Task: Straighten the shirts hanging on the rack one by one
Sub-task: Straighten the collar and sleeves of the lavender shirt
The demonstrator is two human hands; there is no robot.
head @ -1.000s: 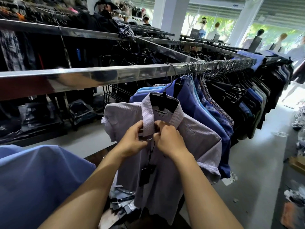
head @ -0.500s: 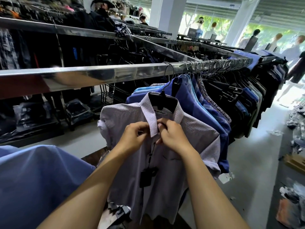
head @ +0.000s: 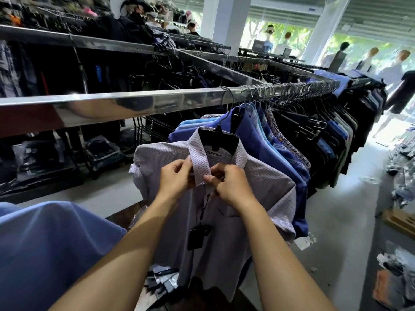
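Observation:
A pale lilac short-sleeved shirt hangs on a black hanger hooked over the steel rack rail. My left hand pinches the left collar point and placket at the neck. My right hand grips the right side of the placket just under the collar. A black price tag dangles on a cord down the shirt front. Behind it a dark blue shirt leads a tight row of blue, patterned and dark shirts along the rail.
A blue shirt fills the lower left. Parallel racks of dark clothes stand behind the rail. Packaged clothes lie on the grey floor at right. A person walks past the rack's far end.
Both hands have stayed at the collar, shifting slightly up and apart along the placket. The shirt front now hangs flatter and the view has moved a little closer.

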